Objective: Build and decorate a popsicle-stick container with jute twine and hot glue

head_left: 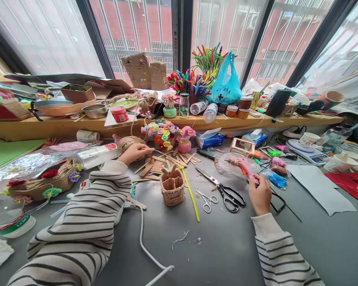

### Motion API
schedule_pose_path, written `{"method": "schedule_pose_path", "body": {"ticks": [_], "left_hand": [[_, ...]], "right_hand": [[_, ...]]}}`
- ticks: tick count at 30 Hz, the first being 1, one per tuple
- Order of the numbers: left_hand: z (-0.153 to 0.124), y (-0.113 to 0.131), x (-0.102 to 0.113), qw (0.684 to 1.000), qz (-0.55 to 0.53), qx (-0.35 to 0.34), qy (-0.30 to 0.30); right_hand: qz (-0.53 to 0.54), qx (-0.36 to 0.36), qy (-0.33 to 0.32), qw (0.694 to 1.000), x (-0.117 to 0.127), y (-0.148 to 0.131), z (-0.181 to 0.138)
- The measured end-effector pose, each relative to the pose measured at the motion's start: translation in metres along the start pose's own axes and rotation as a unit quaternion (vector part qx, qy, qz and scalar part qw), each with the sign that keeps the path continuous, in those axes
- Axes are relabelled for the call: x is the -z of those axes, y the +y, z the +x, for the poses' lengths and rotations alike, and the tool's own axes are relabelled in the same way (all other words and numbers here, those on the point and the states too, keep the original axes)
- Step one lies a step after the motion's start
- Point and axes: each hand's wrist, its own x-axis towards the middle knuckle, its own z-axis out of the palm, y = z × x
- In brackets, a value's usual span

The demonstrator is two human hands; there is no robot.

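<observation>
My right hand [260,195] is closed around the handle of a pink hot glue gun [245,167], its nozzle pointing left. My left hand [136,153] reaches over a pile of wooden craft sticks [150,167], beside a ball of twine [130,143]. Its fingertips are pressed together; what they hold, if anything, I cannot make out. Between my hands stands a small basket-like box [172,192] covered in twine, with craft sticks rising at its back. A yellow pipe cleaner [192,194] lies to its right, then small scissors [207,200] and large black-handled shears [226,191].
Behind the sticks stand pipe-cleaner flowers [164,131]. A white cable [142,234] curves across the front of the grey table [223,246]. At left sits a twine basket [62,180] with flowers; at right, a kitchen scale [306,151] and white paper [322,188]. A crowded shelf [155,124] runs along the window.
</observation>
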Motion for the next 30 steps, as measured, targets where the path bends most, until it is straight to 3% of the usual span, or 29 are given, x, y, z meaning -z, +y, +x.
{"method": "schedule_pose_path", "body": {"ticks": [6,17,26,30], "left_hand": [[-0.005,-0.002,0.012,0.994,-0.100,-0.007,0.052],[-0.033,0.071,0.023,0.972,-0.220,-0.082,0.028],[-0.061,0.101,0.060,0.931,-0.308,-0.147,0.127],[-0.080,0.109,0.075,0.918,-0.327,-0.173,0.141]], "right_hand": [[-0.013,-0.014,-0.032,0.999,-0.010,0.006,0.001],[-0.042,0.023,-0.079,0.996,-0.016,0.019,-0.007],[-0.056,0.044,-0.100,0.992,-0.016,0.023,-0.007],[-0.064,0.046,-0.102,0.992,-0.014,0.023,-0.006]]}}
